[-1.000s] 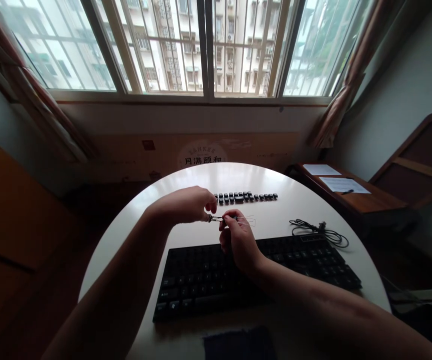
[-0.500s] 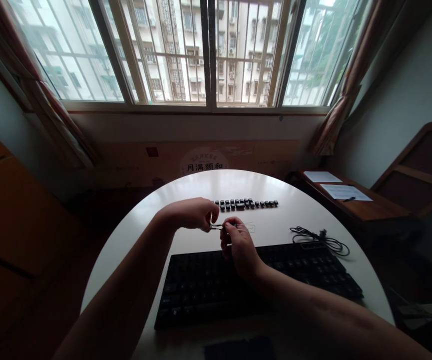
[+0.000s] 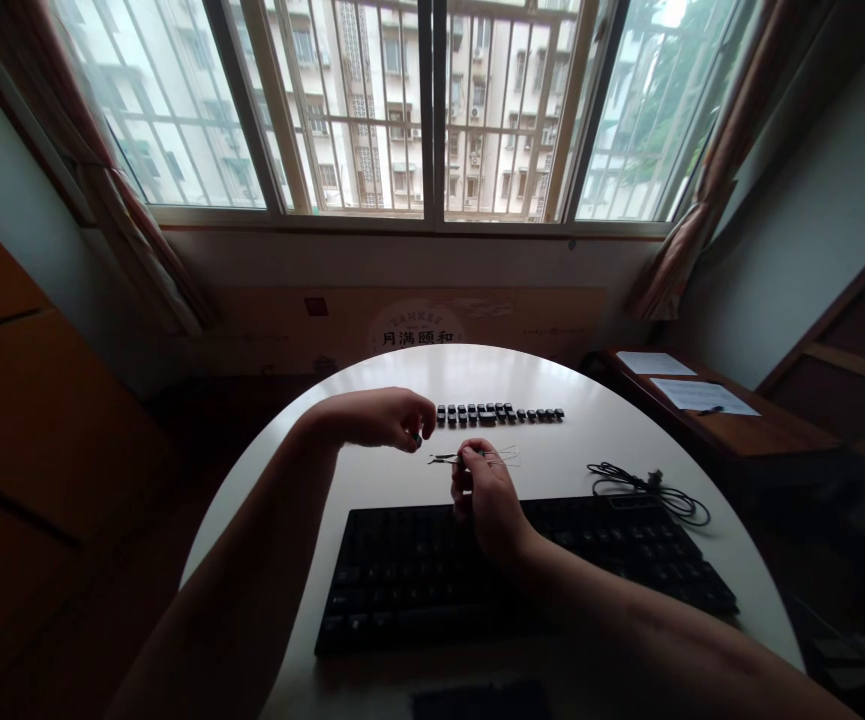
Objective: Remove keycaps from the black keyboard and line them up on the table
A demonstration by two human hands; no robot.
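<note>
My left hand (image 3: 391, 415) is closed, pinching a small dark keycap (image 3: 417, 440) between thumb and finger above the white table. Just to its right, my right hand (image 3: 490, 492) grips a wire keycap puller (image 3: 443, 459). The puller's prongs point left and its thin wire loops stick out on the right. A gap separates the prongs from the keycap. Below both hands lies a black keyboard (image 3: 402, 590), partly covered by my right forearm. Behind them, loose black keycaps (image 3: 488, 418) stand in two rows, their left end hidden by my left hand.
A coiled black cable (image 3: 649, 490) lies behind the keyboard at the right. A dark cloth-like item (image 3: 481, 700) is at the near edge. To the right stands a wooden side table (image 3: 769, 425) with paper sheets (image 3: 706, 396) and a pen (image 3: 711, 411).
The keycap has come off the puller's prongs into my left hand. My hands have drawn apart, the right shifting slightly right. The camera view has tilted up a little.
</note>
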